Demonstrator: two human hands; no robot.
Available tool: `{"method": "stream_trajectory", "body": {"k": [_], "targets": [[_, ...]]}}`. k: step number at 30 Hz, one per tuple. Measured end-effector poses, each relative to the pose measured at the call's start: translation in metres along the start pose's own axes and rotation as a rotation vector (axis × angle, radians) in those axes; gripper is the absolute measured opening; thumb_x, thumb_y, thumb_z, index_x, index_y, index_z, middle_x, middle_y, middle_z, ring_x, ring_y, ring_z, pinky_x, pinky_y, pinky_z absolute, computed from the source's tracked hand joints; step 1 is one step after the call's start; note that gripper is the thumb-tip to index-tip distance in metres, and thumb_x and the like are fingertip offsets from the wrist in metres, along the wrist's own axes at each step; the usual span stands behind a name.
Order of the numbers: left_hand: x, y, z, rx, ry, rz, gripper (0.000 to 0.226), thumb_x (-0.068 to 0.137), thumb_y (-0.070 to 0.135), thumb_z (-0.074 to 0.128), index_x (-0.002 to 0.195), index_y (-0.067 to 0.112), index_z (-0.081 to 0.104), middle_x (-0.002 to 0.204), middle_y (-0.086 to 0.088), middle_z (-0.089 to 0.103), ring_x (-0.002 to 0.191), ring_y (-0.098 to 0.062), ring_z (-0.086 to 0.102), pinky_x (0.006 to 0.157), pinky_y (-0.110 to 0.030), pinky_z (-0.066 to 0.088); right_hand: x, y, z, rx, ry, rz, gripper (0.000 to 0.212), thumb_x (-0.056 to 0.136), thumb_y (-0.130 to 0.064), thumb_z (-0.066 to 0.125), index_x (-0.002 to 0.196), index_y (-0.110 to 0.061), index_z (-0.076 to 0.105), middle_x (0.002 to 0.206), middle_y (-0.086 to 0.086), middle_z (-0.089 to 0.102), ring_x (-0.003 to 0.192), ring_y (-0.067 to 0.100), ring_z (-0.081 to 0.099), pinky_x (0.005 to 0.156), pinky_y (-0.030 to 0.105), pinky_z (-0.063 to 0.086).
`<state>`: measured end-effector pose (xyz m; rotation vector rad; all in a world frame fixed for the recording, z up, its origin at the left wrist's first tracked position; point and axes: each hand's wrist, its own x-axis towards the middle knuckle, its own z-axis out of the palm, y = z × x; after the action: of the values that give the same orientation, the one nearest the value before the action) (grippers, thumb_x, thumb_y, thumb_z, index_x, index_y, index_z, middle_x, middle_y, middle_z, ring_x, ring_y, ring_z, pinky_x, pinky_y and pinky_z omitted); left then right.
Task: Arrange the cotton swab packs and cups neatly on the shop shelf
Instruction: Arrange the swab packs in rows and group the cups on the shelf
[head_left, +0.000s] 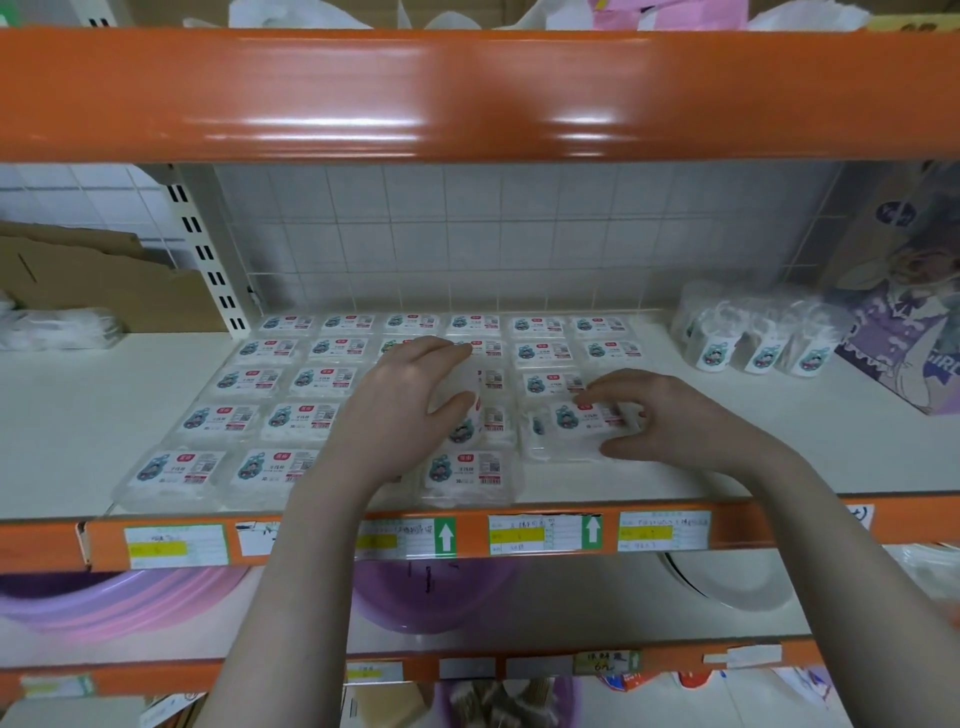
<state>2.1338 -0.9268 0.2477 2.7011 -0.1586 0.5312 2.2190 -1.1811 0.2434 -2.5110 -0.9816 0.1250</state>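
Head view shows the cotton swab packs (249, 384) laid flat in tidy rows on the white shelf (67, 415), labels up, probably so shoppers can read them. The left hand (410, 395) curls its grip around a cup (462, 410) above the middle rows, likely to shift it off the packs. The right hand (649, 415) pinches a skewed pack (576, 431), thumb at its near edge, seemingly squaring it. More cups (763, 338) cluster at right, in blurred wrap. Packs beneath the left forearm are hidden.
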Motion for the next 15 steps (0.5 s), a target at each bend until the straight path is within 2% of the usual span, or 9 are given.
{"method": "stream_trajectory", "body": {"k": [5,10,15], "targets": [[-0.001,-0.001,-0.002,0.005,0.003,-0.004,0.045,0.089,0.023,0.062,0.132,0.012,0.053,0.131,-0.005,0.055,0.119,-0.023,0.049,0.097,-0.029,0.036,-0.002,-0.004,0.003,-0.069,0.060,-0.003,0.053,0.074,-0.021,0.076,0.124,-0.024,0.059,0.126,-0.004,0.055,0.114,0.011,0.048,0.090,0.015,0.031],[-0.001,0.002,-0.005,0.004,-0.027,-0.017,0.057,0.082,0.039,0.046,0.132,0.014,0.054,0.130,-0.004,0.055,0.119,-0.023,0.050,0.097,-0.033,0.039,-0.012,-0.011,0.007,-0.054,0.112,-0.025,0.050,0.070,-0.027,0.078,0.118,-0.029,0.062,0.116,-0.010,0.057,0.108,0.006,0.048,0.088,0.015,0.033],[-0.001,0.002,-0.004,0.005,-0.022,-0.024,0.054,0.084,0.038,0.049,0.132,0.015,0.053,0.131,-0.004,0.055,0.119,-0.023,0.050,0.097,-0.034,0.039,-0.027,-0.023,0.014,0.041,0.060,-0.055,0.047,0.071,-0.029,0.077,0.115,-0.032,0.063,0.109,-0.024,0.050,0.105,-0.007,0.043,0.088,0.002,0.031]]}}
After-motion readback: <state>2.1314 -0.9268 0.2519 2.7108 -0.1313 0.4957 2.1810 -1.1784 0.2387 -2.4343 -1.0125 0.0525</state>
